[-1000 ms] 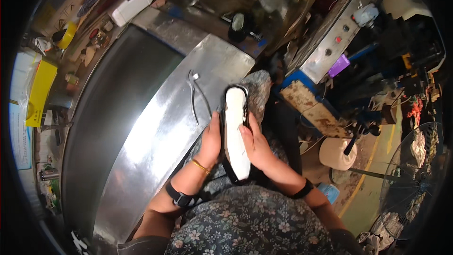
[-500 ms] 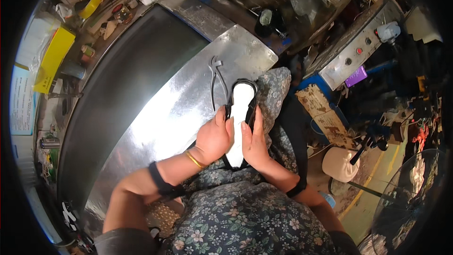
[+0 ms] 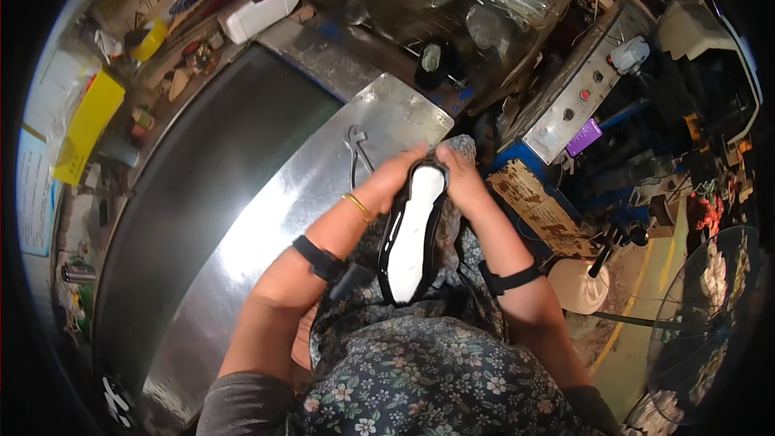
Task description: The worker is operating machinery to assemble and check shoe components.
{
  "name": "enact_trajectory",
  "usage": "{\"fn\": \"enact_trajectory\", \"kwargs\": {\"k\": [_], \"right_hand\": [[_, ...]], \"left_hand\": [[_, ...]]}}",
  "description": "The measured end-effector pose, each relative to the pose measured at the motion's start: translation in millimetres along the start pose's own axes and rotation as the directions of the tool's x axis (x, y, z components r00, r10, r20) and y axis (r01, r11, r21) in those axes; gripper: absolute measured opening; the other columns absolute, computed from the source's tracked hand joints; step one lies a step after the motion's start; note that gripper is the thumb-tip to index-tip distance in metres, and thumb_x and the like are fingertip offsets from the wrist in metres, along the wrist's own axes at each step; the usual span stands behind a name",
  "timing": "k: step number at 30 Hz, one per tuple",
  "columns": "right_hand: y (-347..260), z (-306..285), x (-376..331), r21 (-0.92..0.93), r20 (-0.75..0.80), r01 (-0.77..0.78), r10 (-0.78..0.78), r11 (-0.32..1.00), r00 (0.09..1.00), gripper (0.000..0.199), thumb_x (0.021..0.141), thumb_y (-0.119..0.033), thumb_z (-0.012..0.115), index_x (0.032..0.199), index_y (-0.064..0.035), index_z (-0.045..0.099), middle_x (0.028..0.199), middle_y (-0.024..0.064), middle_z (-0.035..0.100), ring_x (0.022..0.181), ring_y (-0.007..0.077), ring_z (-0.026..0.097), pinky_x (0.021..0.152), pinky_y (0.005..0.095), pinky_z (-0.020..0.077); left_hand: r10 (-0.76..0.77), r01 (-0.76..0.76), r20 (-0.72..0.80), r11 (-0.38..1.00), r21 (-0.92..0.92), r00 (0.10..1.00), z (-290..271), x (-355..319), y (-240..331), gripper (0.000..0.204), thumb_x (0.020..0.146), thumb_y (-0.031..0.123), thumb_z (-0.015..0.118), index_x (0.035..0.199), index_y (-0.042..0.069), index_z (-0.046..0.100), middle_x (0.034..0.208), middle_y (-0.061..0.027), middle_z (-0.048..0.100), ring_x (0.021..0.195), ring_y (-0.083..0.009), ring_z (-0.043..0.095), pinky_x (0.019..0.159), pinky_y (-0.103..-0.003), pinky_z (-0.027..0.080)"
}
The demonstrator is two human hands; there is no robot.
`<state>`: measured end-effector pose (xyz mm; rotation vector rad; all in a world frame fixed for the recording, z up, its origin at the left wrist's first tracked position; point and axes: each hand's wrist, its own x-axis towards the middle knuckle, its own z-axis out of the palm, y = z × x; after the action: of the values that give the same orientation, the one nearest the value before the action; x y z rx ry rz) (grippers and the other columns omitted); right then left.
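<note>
To the left, a broad metal surface [image 3: 242, 250], shiny and partly lost in glare; best avoided for close checking under so strong a reflection. Below, spread wide and creased, a flowered apron [image 3: 387, 363]; useful as padding, so smooth out any fold before pressing down there. Over the apron's upper part, a black shoe [image 3: 416, 234], white face up, narrow in the middle, near end toward the cloth (touching or just above, cannot tell which). Hold level and straight, without twisting, for even pressure along both edges. At the far end, left hand [image 3: 395, 176] and right hand [image 3: 462, 182] on opposite sides, fingers closed round the dark rim, tips partly hidden. Better to press with matched force, sparing the white face from smudges. On the surface near the left hand, pliers [image 3: 357, 153], held by neither; best left clear of both hands.
</note>
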<state>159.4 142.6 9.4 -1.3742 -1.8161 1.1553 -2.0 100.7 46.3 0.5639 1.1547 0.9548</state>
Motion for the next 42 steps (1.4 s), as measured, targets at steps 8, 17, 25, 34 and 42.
{"fn": "enact_trajectory", "kwargs": {"k": [8,17,25,34,42], "right_hand": [[-72,55,-5,-0.512,0.099,0.219,-0.197,0.831,0.975,0.022,0.098,-0.022,0.048,0.106,-0.0034,0.057,0.104,0.0224,0.063,0.097,0.0355,0.062,0.077,0.0460,0.0503],[-89,66,-128,-0.239,0.608,0.617,-0.379,0.750,0.697,0.073,0.073,-0.033,0.080,0.136,-0.0114,0.050,0.135,0.0261,0.046,0.120,0.0445,0.048,0.101,0.0484,0.0414],[-43,-61,-103,0.534,0.266,-0.118,-0.034,0.838,0.963,0.095,0.067,-0.006,0.073,0.148,0.0072,0.026,0.136,0.0157,0.052,0.124,0.0237,0.052,0.106,0.0343,0.0382],[-24,-320,-87,-0.580,-0.537,0.089,-0.462,0.810,0.706,0.071,0.075,-0.012,0.078,0.139,-0.0088,0.049,0.138,0.0256,0.047,0.129,0.0389,0.047,0.107,0.0389,0.0368],[0,-448,-116,-0.592,-0.759,-0.505,-0.223,0.628,0.612,0.076,0.068,-0.017,0.080,0.138,-0.0269,0.052,0.137,0.0300,0.044,0.106,0.0430,0.057,0.094,0.0465,0.0472]], "left_hand": [[-0.007,-0.012,-0.119,0.988,-0.157,0.993,-70,6,-42,0.031,0.094,0.024,0.048,0.101,0.001,0.067,0.096,-0.0107,0.070,0.083,-0.0214,0.066,0.074,-0.033,0.052],[0.021,-0.566,-0.637,0.481,-0.669,0.771,-158,-66,-142,0.036,0.098,0.029,0.041,0.103,0.001,0.062,0.096,-0.0157,0.067,0.086,-0.0269,0.065,0.082,-0.042,0.053],[0.251,-0.330,-0.296,0.908,-0.257,0.921,-50,-98,-61,0.043,0.097,0.032,0.057,0.130,0.005,0.056,0.114,-0.0066,0.065,0.105,-0.0149,0.060,0.094,-0.028,0.046],[0.265,-0.253,-0.149,0.963,0.095,0.953,-28,-79,-120,0.016,0.097,0.017,0.057,0.090,0.005,0.064,0.065,0.0066,0.051,0.057,-0.0036,0.041,0.051,-0.021,0.035],[0.236,-0.213,-0.107,0.958,0.190,0.966,-12,-72,-109,0.015,0.096,0.016,0.056,0.083,0.009,0.059,0.068,0.0041,0.051,0.057,-0.0054,0.041,0.051,-0.023,0.034]]}}
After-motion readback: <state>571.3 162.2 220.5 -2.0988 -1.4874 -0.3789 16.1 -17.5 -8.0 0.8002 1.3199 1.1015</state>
